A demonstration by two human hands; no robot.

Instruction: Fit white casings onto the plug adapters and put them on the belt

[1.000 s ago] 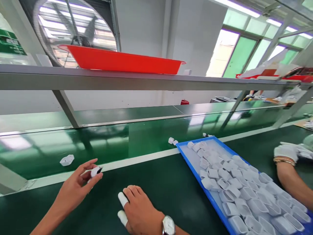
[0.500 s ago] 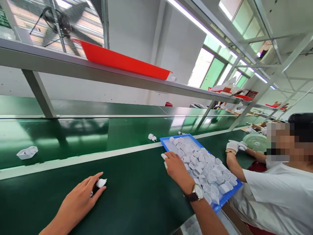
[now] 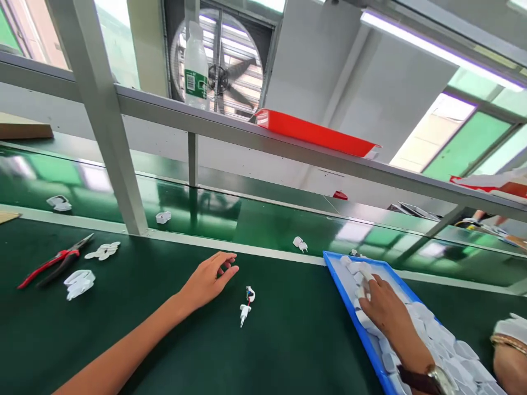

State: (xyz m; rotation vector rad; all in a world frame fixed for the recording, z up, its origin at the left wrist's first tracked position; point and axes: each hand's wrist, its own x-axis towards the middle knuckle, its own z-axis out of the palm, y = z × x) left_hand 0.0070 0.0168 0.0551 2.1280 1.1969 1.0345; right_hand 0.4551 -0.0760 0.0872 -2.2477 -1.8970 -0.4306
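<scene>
My left hand (image 3: 212, 280) hovers above the green bench with its fingers loosely curled and apart, holding nothing. Just right of it lies a small white plug part (image 3: 245, 312), joined by red wire to a little circuit board and a white piece (image 3: 251, 294). My right hand (image 3: 385, 310), with a watch on the wrist, reaches into the blue tray (image 3: 354, 318) at its far left end. Its fingers close in among white plastic housings (image 3: 436, 334). White coverings on the fingertips blend with the housings, so what they grip is unclear.
Red-and-black pliers (image 3: 57, 263), an open white case (image 3: 79, 283) and flat white pieces (image 3: 102, 250) lie left. More white parts (image 3: 300, 244) sit beyond the pale strip. A post (image 3: 111, 126) supports a shelf with a red tray (image 3: 317, 131). A co-worker's gloved hand (image 3: 510, 332) is far right.
My left hand has let go of the small plug part, which now lies on the bench. My right hand has moved into the tray's far end. The view has swung left.
</scene>
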